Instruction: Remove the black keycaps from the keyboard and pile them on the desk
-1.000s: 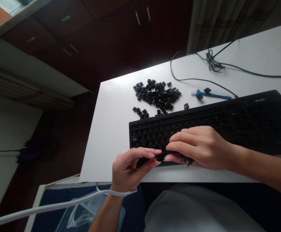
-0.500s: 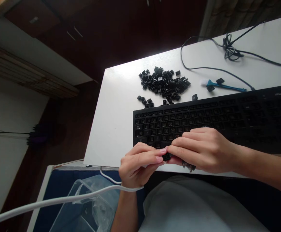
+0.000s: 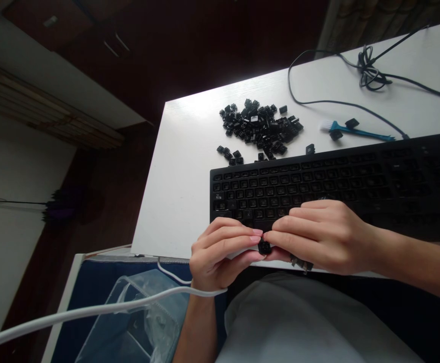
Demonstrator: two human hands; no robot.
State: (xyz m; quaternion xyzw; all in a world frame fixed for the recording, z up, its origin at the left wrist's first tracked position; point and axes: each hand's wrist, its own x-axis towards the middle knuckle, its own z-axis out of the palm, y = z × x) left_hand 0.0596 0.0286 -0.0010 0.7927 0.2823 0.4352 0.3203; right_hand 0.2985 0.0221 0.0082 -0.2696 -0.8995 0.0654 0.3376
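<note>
A small black keycap (image 3: 264,246) is pinched between my two hands at the keyboard's front edge, its underside facing up at me. My left hand (image 3: 220,254) grips it from the left with thumb and fingertips. From the right, my right hand (image 3: 322,234) closes on it with thumb and index finger. Beneath the right palm pokes out a small dark object with a brownish, metallic-looking end (image 3: 302,264); its kind is hidden. Under and behind the hands lies a black keyboard (image 3: 356,184) with most keycaps off, though a few remain at its lower left.
A heap of loose black keycaps (image 3: 265,126) lies behind the keyboard. To its right are a blue brush (image 3: 367,133) with white bristles and a coiled black cable (image 3: 371,73). A white cable (image 3: 102,308) crosses in front at left, above a clear plastic bag (image 3: 155,312).
The fingers have shifted around the keycap, and more of its underside shows. Both hands remain in nearly the same place; the whole view has moved slightly.
</note>
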